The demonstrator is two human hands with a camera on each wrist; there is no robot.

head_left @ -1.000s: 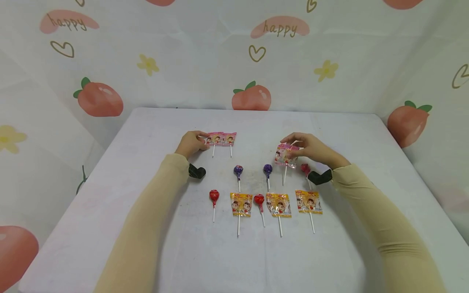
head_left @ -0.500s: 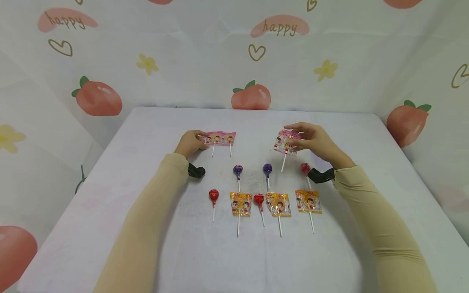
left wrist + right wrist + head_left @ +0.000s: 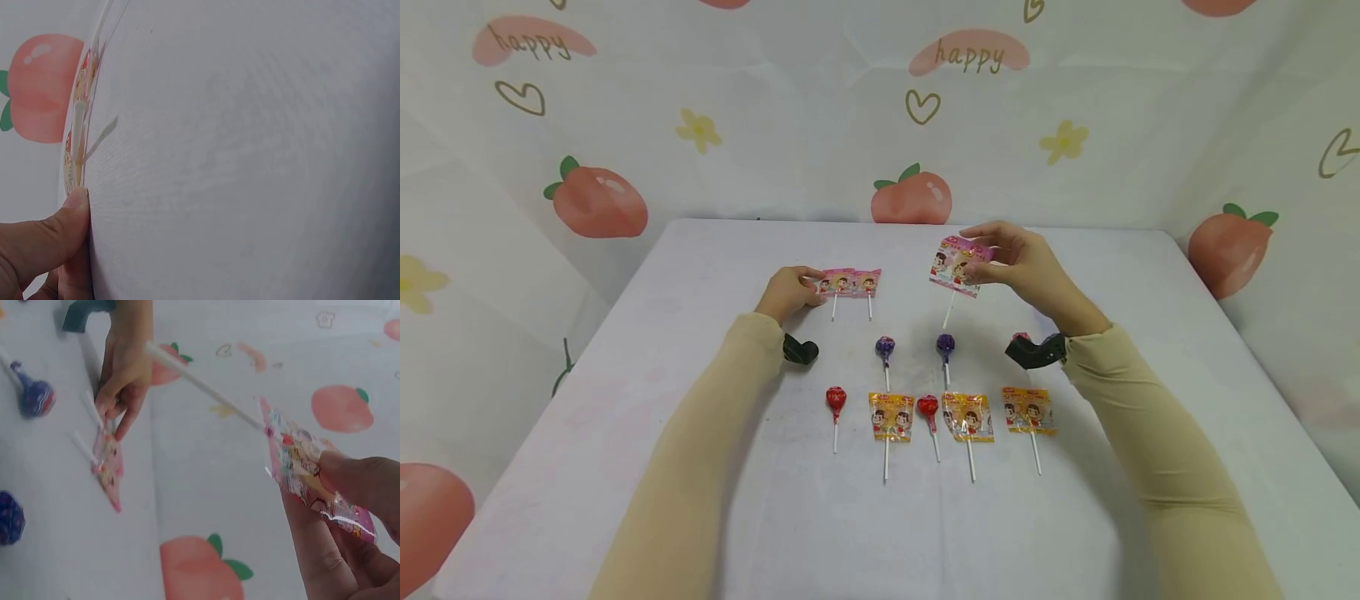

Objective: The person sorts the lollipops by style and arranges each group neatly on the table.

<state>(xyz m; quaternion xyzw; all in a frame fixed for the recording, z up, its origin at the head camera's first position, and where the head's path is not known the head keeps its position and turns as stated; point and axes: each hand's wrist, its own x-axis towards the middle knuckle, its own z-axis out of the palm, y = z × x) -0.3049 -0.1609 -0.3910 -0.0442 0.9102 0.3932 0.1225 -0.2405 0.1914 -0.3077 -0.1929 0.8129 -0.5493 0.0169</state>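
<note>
My right hand (image 3: 1015,262) pinches a pink-wrapped lollipop (image 3: 953,260) by its wrapper, above the table's far part. Its white stick points down and left; in the right wrist view the wrapper (image 3: 300,459) sits between thumb and fingers. At the far left, my left hand (image 3: 788,293) pinches the left edge of a pink-wrapped lollipop (image 3: 837,283) lying on the table. Another pink-wrapped lollipop (image 3: 868,284) lies against its right side, wrappers overlapping. In the left wrist view my thumb (image 3: 69,215) is at the wrapper's edge (image 3: 70,165).
Nearer lie two purple lollipops (image 3: 885,346), then red lollipops (image 3: 836,398) and several yellow-wrapped lollipops (image 3: 891,418) in a row. Another red lollipop (image 3: 1022,336) is mostly hidden behind the black wrist camera (image 3: 1036,352). A patterned cloth (image 3: 805,108) hangs behind the white table (image 3: 850,533).
My right hand has lifted the pink-wrapped lollipop from near the purple ones and carried it away from me and to the left. The left hand has stayed in place.
</note>
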